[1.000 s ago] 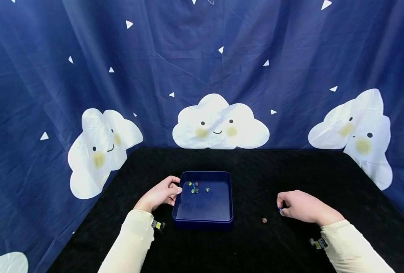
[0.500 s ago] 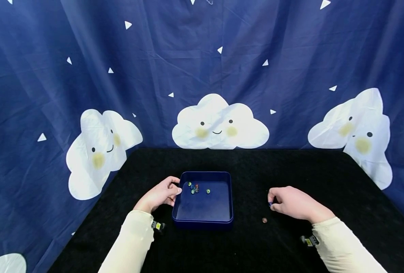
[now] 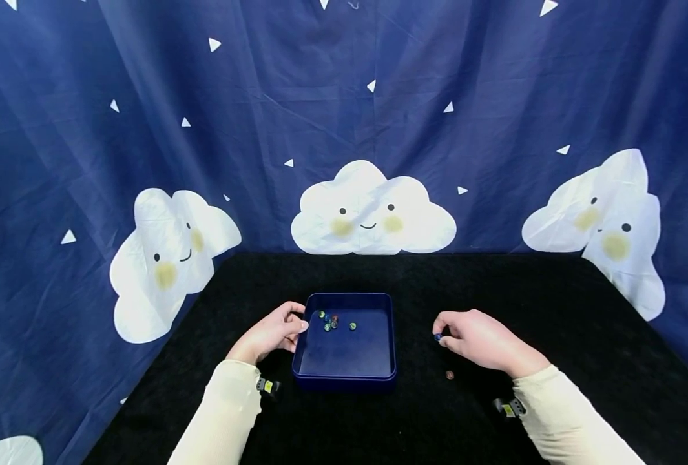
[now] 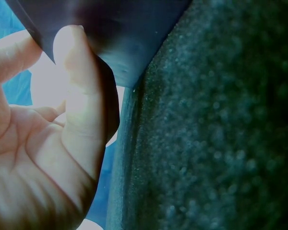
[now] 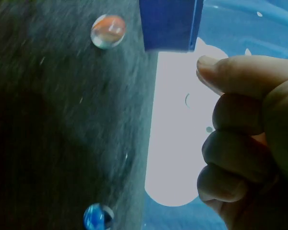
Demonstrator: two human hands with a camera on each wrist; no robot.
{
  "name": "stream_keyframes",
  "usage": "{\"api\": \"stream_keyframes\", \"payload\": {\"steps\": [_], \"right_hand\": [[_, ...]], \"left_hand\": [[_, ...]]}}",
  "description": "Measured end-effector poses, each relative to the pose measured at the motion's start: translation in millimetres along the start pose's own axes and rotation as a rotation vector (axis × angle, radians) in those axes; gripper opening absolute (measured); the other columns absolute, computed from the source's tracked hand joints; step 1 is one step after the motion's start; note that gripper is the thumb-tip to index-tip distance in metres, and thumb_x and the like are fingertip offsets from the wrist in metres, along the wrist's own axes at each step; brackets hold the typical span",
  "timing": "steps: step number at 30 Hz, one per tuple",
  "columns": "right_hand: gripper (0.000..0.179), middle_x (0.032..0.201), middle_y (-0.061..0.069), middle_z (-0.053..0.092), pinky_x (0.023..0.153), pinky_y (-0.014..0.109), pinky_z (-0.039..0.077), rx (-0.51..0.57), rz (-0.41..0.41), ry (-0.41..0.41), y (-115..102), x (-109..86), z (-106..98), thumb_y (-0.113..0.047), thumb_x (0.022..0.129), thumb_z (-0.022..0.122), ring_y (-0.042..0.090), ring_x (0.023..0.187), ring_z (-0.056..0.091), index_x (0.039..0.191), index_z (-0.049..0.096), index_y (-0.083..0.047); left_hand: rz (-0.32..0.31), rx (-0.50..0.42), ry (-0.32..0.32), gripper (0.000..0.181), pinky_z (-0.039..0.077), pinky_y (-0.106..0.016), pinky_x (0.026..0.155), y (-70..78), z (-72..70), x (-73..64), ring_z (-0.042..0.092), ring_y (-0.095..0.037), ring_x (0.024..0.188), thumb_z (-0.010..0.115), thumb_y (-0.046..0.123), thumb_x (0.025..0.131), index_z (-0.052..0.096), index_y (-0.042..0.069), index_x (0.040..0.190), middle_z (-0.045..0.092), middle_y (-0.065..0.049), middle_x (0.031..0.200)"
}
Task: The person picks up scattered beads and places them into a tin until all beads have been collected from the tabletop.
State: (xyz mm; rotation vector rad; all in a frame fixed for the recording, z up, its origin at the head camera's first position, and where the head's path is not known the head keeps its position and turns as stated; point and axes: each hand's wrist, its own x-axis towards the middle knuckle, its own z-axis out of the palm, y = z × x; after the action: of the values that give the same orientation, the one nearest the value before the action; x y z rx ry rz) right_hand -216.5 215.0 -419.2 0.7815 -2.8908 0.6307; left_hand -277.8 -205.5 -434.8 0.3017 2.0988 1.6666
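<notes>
My left hand [image 3: 271,334] holds the left wall of a square navy tray [image 3: 344,382], thumb at the rim and other fingers along the outside. In the left wrist view, the thumb [image 4: 77,86] presses against the tray's wall. Several glass marbles [image 3: 328,327] lie in the tray, most grouped near its left wall. To the right of the tray, my right hand [image 3: 483,339] pinches a blue marble [image 3: 438,337] between thumb and index finger. The fingertips hide that marble in the right wrist view, where the remaining fingers are curled in.
An orange-brown marble [image 3: 449,374] lies on the black cloth [image 3: 413,426] nearer me than the right hand. Another blue marble [image 5: 97,218] shows low in the right wrist view. A blue curtain with white clouds [image 3: 373,206] hangs behind the table.
My right hand has travelled left and slightly away from me, carrying the blue marble towards the tray. A few marbles in the tray have shifted slightly. The left hand keeps its hold.
</notes>
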Motion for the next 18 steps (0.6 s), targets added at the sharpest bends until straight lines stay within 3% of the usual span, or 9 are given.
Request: {"api": "stream_keyframes", "payload": {"steps": [7, 13, 18], "right_hand": [[0.013, 0.057, -0.019, 0.043, 0.058, 0.021, 0.042, 0.000, -0.050, 0.041, -11, 9.9, 5, -0.025, 0.085, 0.067, -0.002, 0.052, 0.043, 0.095, 0.061, -0.033], [0.016, 0.058, -0.021, 0.043, 0.058, 0.020, 0.043, -0.005, -0.094, 0.061, -24, 17.8, 5, -0.027, 0.087, 0.066, -0.003, 0.052, 0.043, 0.097, 0.059, -0.038], [0.014, 0.057, -0.020, 0.042, 0.056, 0.020, 0.041, -0.003, -0.111, 0.082, -35, 26.3, 6, -0.027, 0.087, 0.065, -0.002, 0.048, 0.040, 0.100, 0.062, -0.033]], "left_hand": [[0.005, 0.023, 0.044, 0.055, 0.053, -0.035, 0.057, -17.3, -4.0, 6.6, 0.051, -0.017, 0.059, 0.064, 0.018, 0.088, 0.035, -0.001, 0.130, 0.051, -0.011, 0.081], [0.004, 0.021, 0.051, 0.055, 0.053, -0.035, 0.057, -18.0, -3.8, 7.3, 0.051, -0.017, 0.058, 0.064, 0.018, 0.088, 0.035, 0.000, 0.131, 0.050, -0.010, 0.079], [0.004, 0.032, 0.052, 0.052, 0.053, -0.035, 0.058, -16.8, -3.1, 7.4, 0.052, -0.018, 0.059, 0.062, 0.016, 0.089, 0.036, 0.001, 0.131, 0.050, -0.009, 0.078]]}}
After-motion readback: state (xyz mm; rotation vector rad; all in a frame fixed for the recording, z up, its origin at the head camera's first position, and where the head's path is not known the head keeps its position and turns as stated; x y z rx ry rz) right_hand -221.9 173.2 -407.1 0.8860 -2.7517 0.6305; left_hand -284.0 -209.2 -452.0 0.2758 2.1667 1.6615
